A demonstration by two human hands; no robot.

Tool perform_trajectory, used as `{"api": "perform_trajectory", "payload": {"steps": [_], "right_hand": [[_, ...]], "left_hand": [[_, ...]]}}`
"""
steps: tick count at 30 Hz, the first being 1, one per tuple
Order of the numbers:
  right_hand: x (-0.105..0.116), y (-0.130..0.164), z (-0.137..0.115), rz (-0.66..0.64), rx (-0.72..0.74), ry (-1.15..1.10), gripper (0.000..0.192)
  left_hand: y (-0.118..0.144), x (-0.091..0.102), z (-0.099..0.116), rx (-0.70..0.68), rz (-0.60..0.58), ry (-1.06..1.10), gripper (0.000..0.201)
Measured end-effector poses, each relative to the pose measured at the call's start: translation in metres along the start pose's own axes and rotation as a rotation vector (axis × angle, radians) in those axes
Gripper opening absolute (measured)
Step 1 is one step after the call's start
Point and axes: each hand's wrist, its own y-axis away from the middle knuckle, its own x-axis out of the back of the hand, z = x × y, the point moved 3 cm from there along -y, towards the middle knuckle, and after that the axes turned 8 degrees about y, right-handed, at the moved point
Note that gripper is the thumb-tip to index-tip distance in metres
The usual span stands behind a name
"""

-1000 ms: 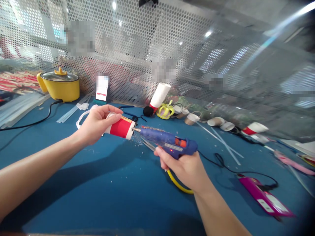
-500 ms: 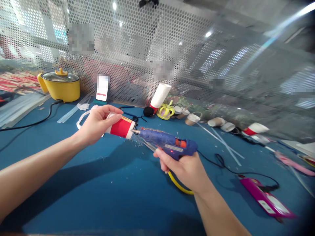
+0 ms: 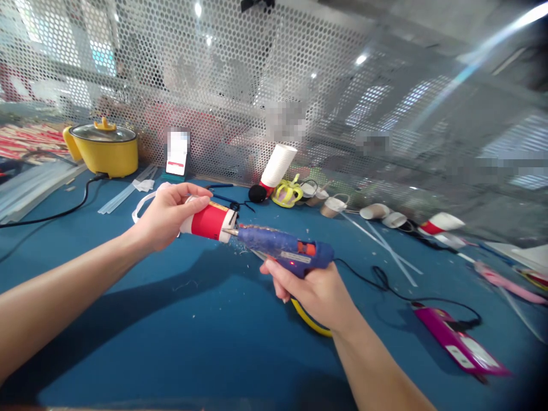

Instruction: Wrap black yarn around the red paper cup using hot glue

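Observation:
My left hand [image 3: 165, 216] is closed around a paper cup [image 3: 209, 221] with a red band, held sideways above the table. A white paper loop [image 3: 139, 208] shows behind that hand. In my right hand [image 3: 314, 285] is a blue hot glue gun [image 3: 278, 246], gripped by its handle, with a small red light lit on its side. Its metal nozzle meets or nearly meets the cup's right end; actual contact I cannot tell. Beneath the right hand, a yellow ring-shaped thing [image 3: 310, 319] lies on the table, partly hidden.
A yellow electric pot [image 3: 111, 154] and a phone [image 3: 176, 154] stand at the back left. Stacked white cups [image 3: 278, 165], a yellow-green crown-like craft [image 3: 287, 192] and small cups line the mesh panel. A black cord runs to a purple power strip [image 3: 462, 342] on the right.
The glue gun and my right hand have shifted slightly left, bringing the nozzle farther along the cup's side. The left hand keeps hold of the cup.

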Motion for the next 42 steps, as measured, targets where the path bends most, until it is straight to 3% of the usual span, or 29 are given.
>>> {"api": "perform_trajectory", "payload": {"steps": [7, 15, 21, 36, 42], "right_hand": [[0.0025, 0.0012, -0.0046, 0.125, 0.004, -0.016, 0.029], [0.0002, 0.0004, -0.0036, 0.004, 0.004, -0.007, 0.031], [0.0011, 0.0010, -0.0036, 0.115, 0.026, -0.126, 0.026], [-0.0016, 0.0036, -0.0037, 0.115, 0.037, -0.098, 0.026], [-0.0008, 0.0007, -0.0004, 0.042, 0.037, -0.021, 0.028]], "left_hand": [[0.0010, -0.0002, -0.0013, -0.036, -0.051, -0.005, 0.018], [0.0007, 0.0010, -0.0007, -0.076, -0.045, -0.036, 0.020], [0.0016, 0.0005, -0.0007, -0.073, -0.044, 0.004, 0.020], [0.0009, 0.0003, -0.0028, 0.021, -0.021, 0.105, 0.018], [-0.0001, 0.0009, -0.0039, 0.022, -0.008, 0.110, 0.017]]}}
